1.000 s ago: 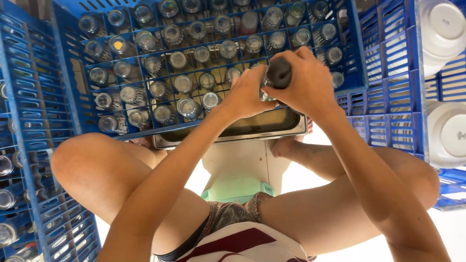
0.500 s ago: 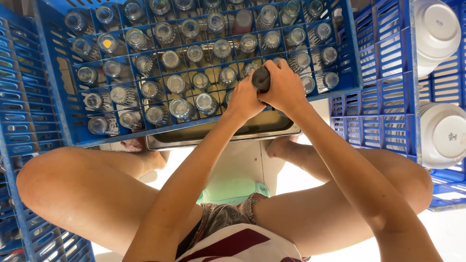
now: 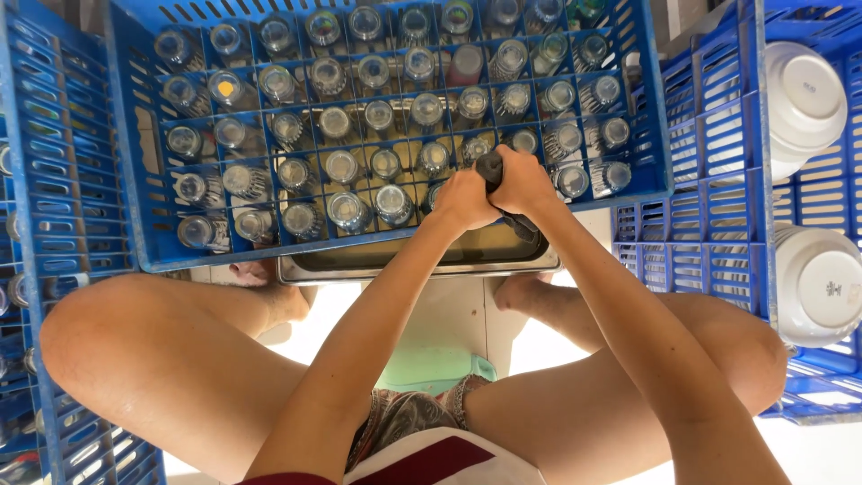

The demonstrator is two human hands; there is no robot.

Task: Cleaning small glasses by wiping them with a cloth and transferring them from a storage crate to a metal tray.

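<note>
Seen from above, a seated person's left hand (image 3: 462, 199) and right hand (image 3: 523, 182) meet over the near edge of a blue crate (image 3: 144, 224) packed with upturned glasses (image 3: 341, 166). Both hands are wrapped around one dark object (image 3: 490, 167), a black, rounded thing whose top pokes out between the knuckles; its lower end shows again below the right palm. The fingers of the right hand are curled tight around it, and the left hand's fingers press closed against its other side, so the object sits clamped between the two palms with only its ends showing. What kind of object it is cannot be told.

The object is held just above the crate's near right corner, over the last row of glasses and a steel tray (image 3: 413, 260) that lies under the crate's near edge. The person's bare knees spread to either side, and a green stool (image 3: 431, 368) shows between them. White bowls (image 3: 804, 99) rest in another blue crate (image 3: 718, 224) at the right, and a third blue crate (image 3: 36, 180) stands at the left.
</note>
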